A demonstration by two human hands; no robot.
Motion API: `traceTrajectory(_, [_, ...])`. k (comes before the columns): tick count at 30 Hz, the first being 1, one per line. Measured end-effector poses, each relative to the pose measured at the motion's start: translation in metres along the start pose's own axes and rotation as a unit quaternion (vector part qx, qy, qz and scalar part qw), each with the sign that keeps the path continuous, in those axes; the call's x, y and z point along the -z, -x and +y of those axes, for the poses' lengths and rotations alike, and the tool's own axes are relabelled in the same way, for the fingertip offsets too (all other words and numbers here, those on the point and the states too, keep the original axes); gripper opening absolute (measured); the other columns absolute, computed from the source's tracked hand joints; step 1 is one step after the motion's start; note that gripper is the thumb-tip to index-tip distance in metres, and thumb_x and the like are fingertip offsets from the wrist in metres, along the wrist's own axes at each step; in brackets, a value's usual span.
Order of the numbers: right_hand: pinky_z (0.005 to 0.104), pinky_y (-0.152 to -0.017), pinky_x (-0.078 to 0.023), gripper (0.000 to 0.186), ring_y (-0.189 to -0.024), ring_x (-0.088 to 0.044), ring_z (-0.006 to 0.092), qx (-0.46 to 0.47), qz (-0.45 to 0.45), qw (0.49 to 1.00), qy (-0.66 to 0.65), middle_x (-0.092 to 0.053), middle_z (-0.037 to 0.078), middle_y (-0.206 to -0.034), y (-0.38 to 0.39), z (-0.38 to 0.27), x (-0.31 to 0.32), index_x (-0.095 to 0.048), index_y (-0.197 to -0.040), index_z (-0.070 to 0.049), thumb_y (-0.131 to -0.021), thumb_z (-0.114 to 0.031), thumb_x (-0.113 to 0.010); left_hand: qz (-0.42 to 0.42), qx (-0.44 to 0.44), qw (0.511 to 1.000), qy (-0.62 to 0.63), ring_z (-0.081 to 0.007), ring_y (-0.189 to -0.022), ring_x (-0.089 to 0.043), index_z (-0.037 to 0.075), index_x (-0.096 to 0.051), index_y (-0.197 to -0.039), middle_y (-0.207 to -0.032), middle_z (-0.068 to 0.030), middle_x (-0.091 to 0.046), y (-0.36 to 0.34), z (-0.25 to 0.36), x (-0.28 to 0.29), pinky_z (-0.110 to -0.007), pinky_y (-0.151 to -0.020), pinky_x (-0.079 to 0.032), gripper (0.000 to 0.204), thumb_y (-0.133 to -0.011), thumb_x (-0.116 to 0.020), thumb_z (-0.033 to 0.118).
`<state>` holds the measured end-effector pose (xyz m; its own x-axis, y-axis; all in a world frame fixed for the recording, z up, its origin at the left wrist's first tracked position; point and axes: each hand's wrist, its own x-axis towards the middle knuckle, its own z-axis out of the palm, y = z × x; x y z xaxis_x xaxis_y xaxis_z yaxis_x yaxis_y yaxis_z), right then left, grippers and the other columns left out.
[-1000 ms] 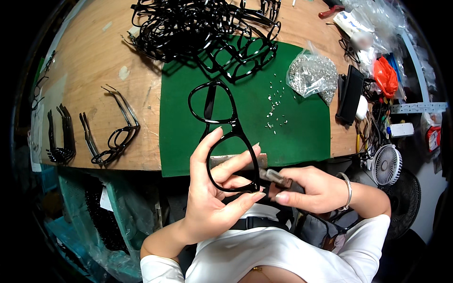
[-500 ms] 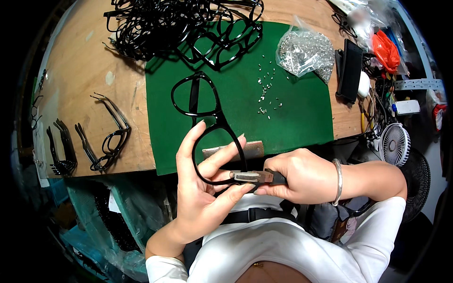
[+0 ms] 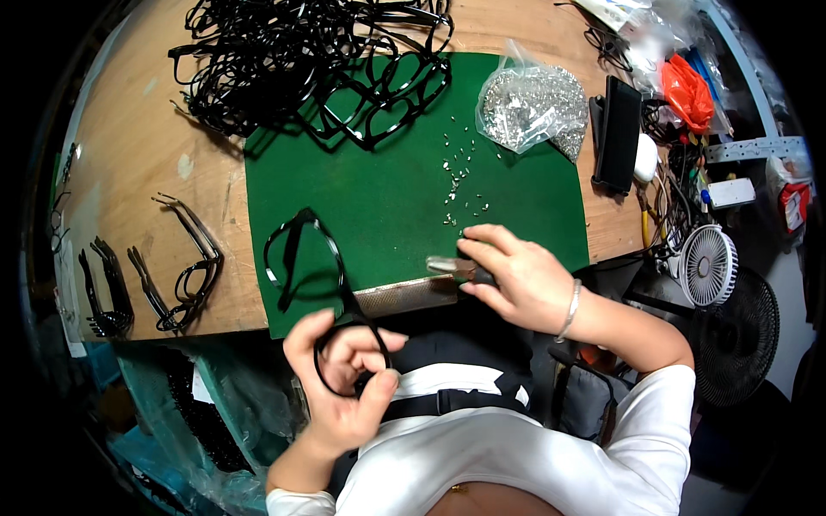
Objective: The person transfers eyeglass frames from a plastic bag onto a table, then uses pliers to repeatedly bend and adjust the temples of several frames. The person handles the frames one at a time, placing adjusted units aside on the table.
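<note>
At the near edge of the green mat (image 3: 387, 198), the left hand (image 3: 344, 387) grips a black eyeglass frame (image 3: 314, 284) by its nearer lens rim, thumb and fingers curled around that rim below the table edge, over the person's lap. The frame runs up and to the left from the hand: its long axis slants from the held rim by the lap to the far rim, which lies over the mat's near-left corner, with one folded temple crossing it. The right hand (image 3: 516, 279) sits to the right of the frame, apart from it, resting at the mat's near edge. Its fingers are closed around a small tool (image 3: 452, 267) whose metal tip points left, toward the frame; whether the tip carries anything cannot be told. Just beyond that hand, a scatter of tiny screws (image 3: 460, 185) lies on the mat, close to the fingertips, and further back a clear bag (image 3: 529, 103) holds many more. So the right hand is the nearer one to the screws, while the frame lies to its left and slightly toward the person. A flat metal strip (image 3: 404, 297) lies along the mat's near edge between the two hands. A pile of black frames (image 3: 310, 60) fills the far left of the table.
</note>
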<state>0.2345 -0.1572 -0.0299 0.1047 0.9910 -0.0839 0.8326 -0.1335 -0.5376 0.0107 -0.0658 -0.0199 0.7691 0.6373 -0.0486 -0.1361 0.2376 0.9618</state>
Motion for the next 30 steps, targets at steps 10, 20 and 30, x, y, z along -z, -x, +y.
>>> traceTrajectory(10, [0.0354,-0.060,-0.042,0.015,-0.069,-0.052,0.0311,-0.074,0.098,0.992,-0.029,-0.051,0.013,-0.075,-0.034,0.025,-0.017,-0.052,-0.081,-0.002,-0.069,-0.005,-0.060,-0.068,0.123,0.979,0.145,-0.0250,-0.101,-0.052,0.016,0.003,-0.133,-0.119,-0.0252,-0.041,-0.005,-0.006,-0.009,-0.035,-0.085,-0.042,0.097,-0.066,-0.062,-0.010])
traceTrajectory(20, [0.0403,-0.067,-0.044,0.015,-0.075,-0.054,0.0346,-0.110,0.019,0.993,-0.045,-0.053,0.017,-0.079,-0.041,0.011,0.001,-0.049,-0.080,0.001,-0.071,-0.008,-0.057,0.000,0.135,0.989,0.052,-0.0155,-0.074,-0.058,0.000,-0.036,-0.103,-0.097,-0.0163,-0.055,-0.001,-0.016,-0.021,-0.025,-0.068,-0.045,0.017,-0.088,-0.043,0.006])
traceTrajectory(30, [0.0410,-0.066,-0.044,0.014,-0.073,-0.054,0.0338,-0.094,0.028,0.995,-0.005,-0.052,0.016,-0.076,-0.037,0.024,-0.009,-0.049,-0.080,0.000,-0.071,-0.007,-0.057,-0.002,0.124,0.992,0.019,-0.0152,-0.079,-0.060,-0.003,-0.028,-0.124,-0.107,-0.0188,-0.053,-0.007,-0.015,-0.029,-0.025,-0.070,-0.048,0.046,-0.082,-0.046,-0.005])
